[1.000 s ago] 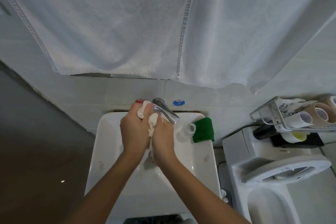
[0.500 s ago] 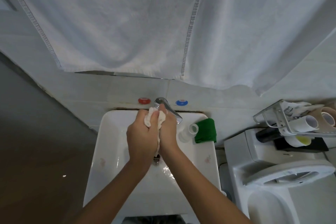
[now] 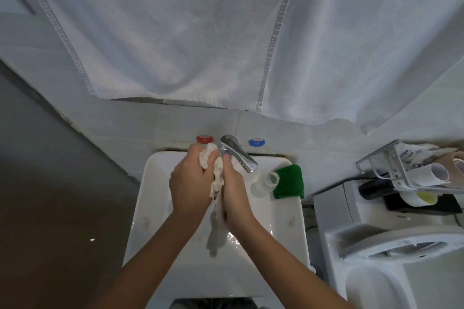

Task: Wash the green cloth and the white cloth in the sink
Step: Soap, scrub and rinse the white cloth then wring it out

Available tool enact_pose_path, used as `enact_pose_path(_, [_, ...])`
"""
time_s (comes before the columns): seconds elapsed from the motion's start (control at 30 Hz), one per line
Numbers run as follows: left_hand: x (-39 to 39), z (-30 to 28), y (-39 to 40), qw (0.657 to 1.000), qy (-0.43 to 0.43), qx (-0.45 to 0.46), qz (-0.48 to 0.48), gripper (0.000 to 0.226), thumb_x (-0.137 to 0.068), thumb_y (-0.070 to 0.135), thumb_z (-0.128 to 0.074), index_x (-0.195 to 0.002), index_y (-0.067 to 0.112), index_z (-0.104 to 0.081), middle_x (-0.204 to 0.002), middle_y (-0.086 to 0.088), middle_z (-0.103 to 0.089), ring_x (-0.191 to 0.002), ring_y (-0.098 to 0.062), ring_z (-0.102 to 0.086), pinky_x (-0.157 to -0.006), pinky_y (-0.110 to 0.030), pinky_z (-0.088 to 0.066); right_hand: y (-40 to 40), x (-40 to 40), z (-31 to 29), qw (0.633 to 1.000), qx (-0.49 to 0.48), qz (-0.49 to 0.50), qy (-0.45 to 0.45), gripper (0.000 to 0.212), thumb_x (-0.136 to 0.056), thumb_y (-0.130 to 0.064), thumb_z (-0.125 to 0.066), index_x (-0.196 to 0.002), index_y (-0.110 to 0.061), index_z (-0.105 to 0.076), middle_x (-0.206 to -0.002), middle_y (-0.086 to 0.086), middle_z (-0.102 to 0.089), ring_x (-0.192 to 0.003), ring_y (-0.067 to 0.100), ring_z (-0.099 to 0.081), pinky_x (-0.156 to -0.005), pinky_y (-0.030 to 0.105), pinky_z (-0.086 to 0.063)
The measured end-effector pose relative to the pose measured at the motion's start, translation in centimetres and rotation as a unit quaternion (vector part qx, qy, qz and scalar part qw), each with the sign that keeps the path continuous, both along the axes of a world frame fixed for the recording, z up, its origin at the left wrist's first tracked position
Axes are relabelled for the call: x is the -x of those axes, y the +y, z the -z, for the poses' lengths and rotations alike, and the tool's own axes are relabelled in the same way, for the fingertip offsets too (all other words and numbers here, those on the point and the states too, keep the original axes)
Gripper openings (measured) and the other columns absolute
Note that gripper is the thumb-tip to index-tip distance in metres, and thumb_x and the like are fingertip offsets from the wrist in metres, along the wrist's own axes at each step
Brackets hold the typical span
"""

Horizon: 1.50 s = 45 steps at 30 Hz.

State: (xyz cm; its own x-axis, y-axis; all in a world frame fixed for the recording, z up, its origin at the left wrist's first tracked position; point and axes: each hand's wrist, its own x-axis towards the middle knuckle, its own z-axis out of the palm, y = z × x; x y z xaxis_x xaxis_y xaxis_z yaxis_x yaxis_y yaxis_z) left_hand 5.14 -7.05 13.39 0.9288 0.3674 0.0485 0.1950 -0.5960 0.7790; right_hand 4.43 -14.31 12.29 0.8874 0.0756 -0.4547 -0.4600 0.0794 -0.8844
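Left hand [image 3: 192, 180] and right hand [image 3: 234, 197] both wrapped around the white cloth [image 3: 216, 178], frame centre, over the sink [image 3: 140, 211] basin. Palms face each other with the cloth bunched between them, likely so it can be rubbed against itself and drip into the bowl. Cloth is scrunched into a rope: long axis runs roughly top-to-bottom of frame, upper end poking out at the fingertips beside the tap [image 3: 236, 155], lower end hanging between the wrists. Can't tell whether water is running. Green cloth [image 3: 288, 181] sits folded on the sink's upper-right rim, beside a clear cup [image 3: 266, 182], out of the way, probably parked there.
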Motion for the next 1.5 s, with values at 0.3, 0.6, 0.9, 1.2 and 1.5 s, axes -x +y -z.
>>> enact_pose_path(0.3, [2.3,-1.5,0.6,0.983,0.081,0.032,0.161,0.068,-0.092,0.018,-0.054,-0.148,0.027,-0.018,-0.125,-0.005,-0.058,-0.103,-0.019,-0.061,-0.085,-0.028,-0.048,-2.7,-0.6,-1.3,0.997,-0.044,-0.050,0.034,0.026,-0.092,-0.028,-0.064,-0.111,-0.011,-0.066,-0.094,0.004,-0.075,-0.086,0.014,-0.072,-0.067,0.020,-0.054])
enact_pose_path(0.6, [2.5,0.5,2.2,0.970,0.066,0.219,0.086,0.084,-0.079,0.032,-0.073,-0.147,0.029,-0.023,-0.138,0.008,-0.039,-0.124,-0.008,-0.042,-0.100,-0.030,-0.042,-2.0,-1.3,-1.3,0.988,-0.110,0.109,0.010,0.020,-0.097,-0.010,-0.052,-0.109,-0.012,-0.067,-0.108,0.010,-0.073,-0.102,0.023,-0.069,-0.090,0.037,-0.055])
enact_pose_path(0.9, [3.6,0.7,0.2,0.957,0.014,0.288,0.035,0.074,-0.084,0.054,-0.056,-0.146,0.038,-0.020,-0.127,0.037,-0.034,-0.113,0.021,-0.039,-0.096,-0.013,-0.037,-0.6,0.1,-1.2,0.984,-0.066,0.165,-0.029,0.014,-0.099,-0.011,-0.050,-0.111,-0.017,-0.049,-0.111,0.003,-0.065,-0.101,0.016,-0.065,-0.083,0.030,-0.057])
enact_pose_path(1.2, [1.6,-0.1,-0.5,0.977,-0.055,0.190,-0.075,0.013,-0.091,0.034,-0.058,-0.101,0.026,-0.056,-0.094,0.009,-0.064,-0.087,-0.005,-0.062,-0.073,-0.015,-0.051,1.1,2.5,-0.8,0.996,0.002,0.083,-0.015,0.042,-0.086,-0.066,-0.049,-0.107,-0.033,-0.065,-0.102,-0.006,-0.072,-0.098,0.010,-0.068,-0.092,0.035,-0.055])
enact_pose_path(1.5, [1.7,0.0,-0.2,0.972,-0.056,0.203,-0.100,0.025,-0.094,0.021,-0.057,-0.070,0.018,-0.055,-0.062,0.006,-0.059,-0.060,-0.004,-0.056,-0.054,-0.010,-0.040,2.1,0.4,-2.1,0.985,-0.024,0.168,0.010,0.019,-0.095,-0.025,-0.057,-0.081,-0.015,-0.064,-0.071,0.002,-0.067,-0.066,0.013,-0.064,-0.062,0.025,-0.053])
